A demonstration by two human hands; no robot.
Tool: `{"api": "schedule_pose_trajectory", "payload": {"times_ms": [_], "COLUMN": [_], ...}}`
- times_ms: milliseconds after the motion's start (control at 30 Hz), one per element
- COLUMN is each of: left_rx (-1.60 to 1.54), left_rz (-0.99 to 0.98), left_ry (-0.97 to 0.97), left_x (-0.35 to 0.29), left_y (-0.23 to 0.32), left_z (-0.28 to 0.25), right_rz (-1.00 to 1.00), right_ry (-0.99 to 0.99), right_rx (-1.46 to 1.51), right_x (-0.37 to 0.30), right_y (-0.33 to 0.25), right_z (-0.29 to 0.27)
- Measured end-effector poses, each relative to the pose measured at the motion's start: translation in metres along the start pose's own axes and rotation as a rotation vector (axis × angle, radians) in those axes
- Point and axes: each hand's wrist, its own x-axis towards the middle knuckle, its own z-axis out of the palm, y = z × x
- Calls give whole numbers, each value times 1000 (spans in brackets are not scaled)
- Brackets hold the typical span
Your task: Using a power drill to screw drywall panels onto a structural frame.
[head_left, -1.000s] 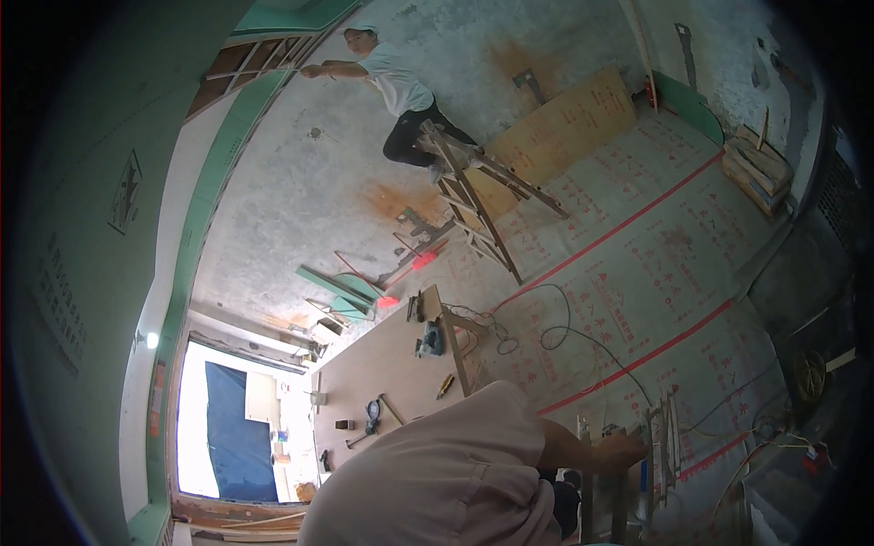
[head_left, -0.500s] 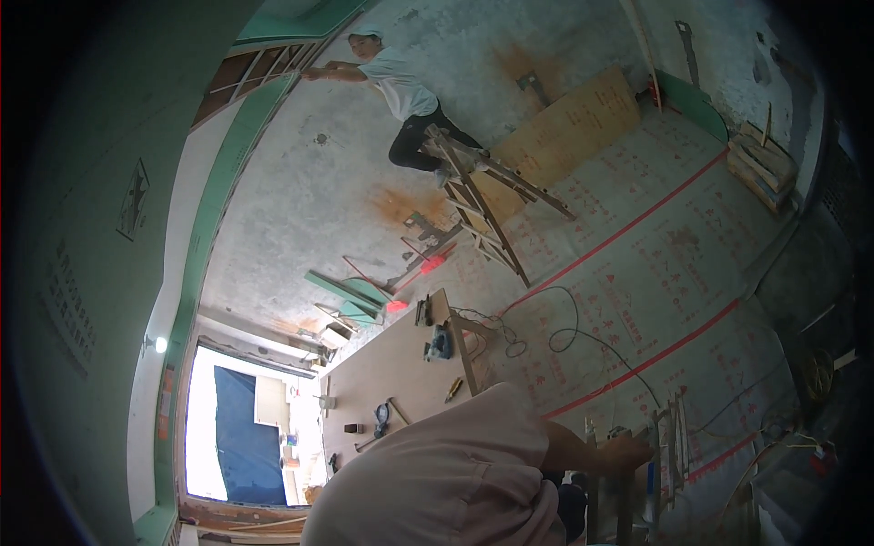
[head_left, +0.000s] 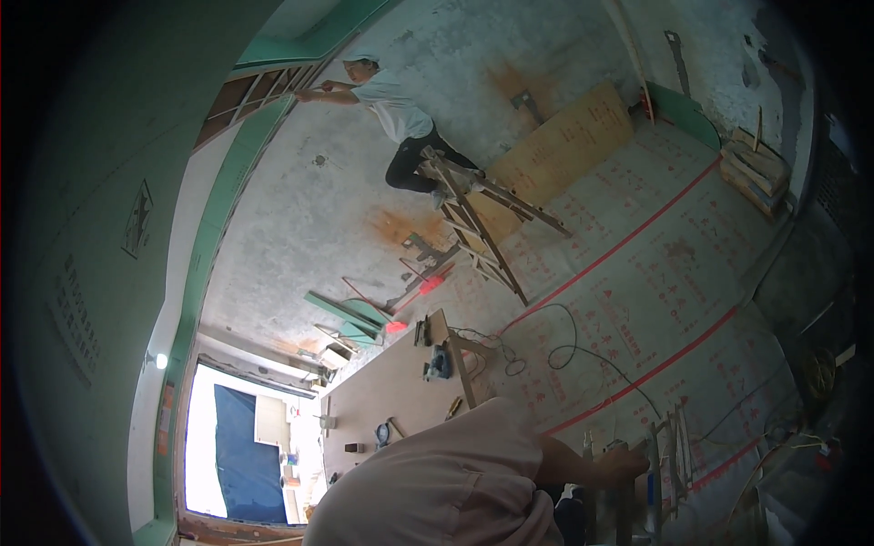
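At about five o'clock in the view, one bare hand (head_left: 626,462) reaches out past a pale pink sleeve (head_left: 437,491) and rests against the top of a narrow upright wooden frame (head_left: 657,473); which hand it is I cannot tell, and whether its fingers close round the wood or only touch it is too blurred to say. The other hand is out of sight. Just beside the frame, toward three o'clock, stands a second slim wooden frame (head_left: 681,450). Towards seven o'clock lies a flat tan workboard (head_left: 391,400) with a small blue power tool (head_left: 438,366) on it. At twelve o'clock a co-worker in a white shirt (head_left: 396,107) stands on a wooden stepladder (head_left: 478,218), one arm stretched to the wall.
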Motion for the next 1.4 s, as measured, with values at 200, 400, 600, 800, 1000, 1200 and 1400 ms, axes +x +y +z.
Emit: {"api": "schedule_pose_trajectory", "payload": {"times_ms": [200, 400, 600, 800, 1000, 1200, 1400], "left_rx": [11, 30, 37, 82, 66, 70, 70], "left_rz": [-32, 73, 57, 53, 96, 60, 4], "left_ry": [-37, 46, -10, 5, 40, 22, -73], "left_x": [0, -1, -2, 0, 1, -2, -3], "left_y": [8, -5, -2, -3, -9, 0, 8], "left_z": [-9, 5, 2, 4, 12, 0, -9], "right_rz": [29, 46, 71, 94, 125, 145, 180], "right_ry": [-42, -78, -110, -144, -182, -213, -249], "right_rx": [-28, -50, -84, -115, -143, -175, -201], "right_x": [-7, -7, -7, -7, -8, -7, -6], "right_y": [8, 14, 27, 37, 44, 50, 60], "right_z": [-10, -21, -35, -49, -63, -80, -96]}}
